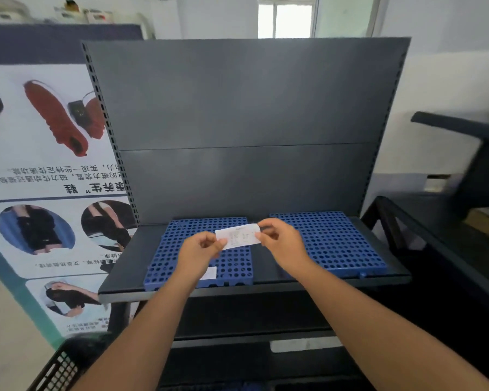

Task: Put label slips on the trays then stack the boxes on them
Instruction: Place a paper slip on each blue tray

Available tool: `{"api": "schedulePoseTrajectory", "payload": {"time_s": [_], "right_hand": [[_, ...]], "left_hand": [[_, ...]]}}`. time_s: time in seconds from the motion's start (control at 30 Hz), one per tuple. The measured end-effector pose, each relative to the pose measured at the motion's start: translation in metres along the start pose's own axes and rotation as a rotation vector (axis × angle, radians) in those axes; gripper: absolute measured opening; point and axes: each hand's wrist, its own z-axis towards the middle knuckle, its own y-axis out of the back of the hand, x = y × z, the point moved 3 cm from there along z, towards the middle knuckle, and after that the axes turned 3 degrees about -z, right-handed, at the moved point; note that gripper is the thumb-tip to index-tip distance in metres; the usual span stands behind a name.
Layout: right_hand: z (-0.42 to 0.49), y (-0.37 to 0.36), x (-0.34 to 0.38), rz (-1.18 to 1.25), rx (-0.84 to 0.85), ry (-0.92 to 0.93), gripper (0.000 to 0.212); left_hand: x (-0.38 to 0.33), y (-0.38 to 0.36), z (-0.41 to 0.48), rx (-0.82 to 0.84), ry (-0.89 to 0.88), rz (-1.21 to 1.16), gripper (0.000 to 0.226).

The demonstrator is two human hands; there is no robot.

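A person's two bare arms reach forward over a dark grey metal shelf (119, 266) with a tall, plain back panel (246, 108). Both hands hold one white label slip (238, 236) in the air, between and just above two blue perforated plastic trays. The left hand (201, 251) pinches the slip's left end between thumb and fingertips, the other fingers curled in. The right hand (280, 242) pinches the right end the same way. The slip carries small printed lines, too fine to read.

The left tray (175, 249) lies flat on the shelf beneath the left hand. A second white slip (210, 273) rests on this tray near its front edge, partly hidden behind the left wrist. The right tray (339, 244) lies flat beside it, on the right half of the shelf, apart from the left tray by a narrow gap.

To the left of the shelf stands a large poster (40, 165), hung upside down, showing red shoe soles and oval photos of legs in black braces. Its Chinese text is inverted; one heading appears to include the character 鞋, the rest is not clearly readable. A black mesh basket (60, 368) sits at the lower left corner. A window (287, 19) shows behind the shelf top.
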Motion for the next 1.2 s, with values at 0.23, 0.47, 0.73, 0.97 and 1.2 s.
{"api": "schedulePoseTrajectory", "payload": {"time_s": [0.23, 0.47, 0.73, 0.97, 1.2], "right_hand": [[-0.017, 0.045, -0.020, -0.026, -0.086, -0.041, 0.013], [-0.022, 0.070, -0.037, -0.020, -0.102, -0.091, 0.009], [-0.011, 0.108, -0.060, -0.032, -0.165, -0.126, 0.007], [0.004, 0.149, -0.126, -0.122, -0.196, -0.248, 0.010], [0.012, 0.151, -0.200, -0.222, -0.161, -0.403, 0.013]], "left_hand": [[-0.021, -0.048, -0.006, 0.048, 0.003, 0.002, 0.014], [-0.028, -0.075, -0.009, 0.081, -0.007, 0.015, 0.014], [-0.023, -0.088, -0.002, 0.076, -0.017, 0.044, 0.020], [0.005, -0.124, 0.009, 0.102, 0.042, 0.028, 0.021], [0.034, -0.159, 0.005, 0.109, 0.088, 0.088, 0.023]]}}
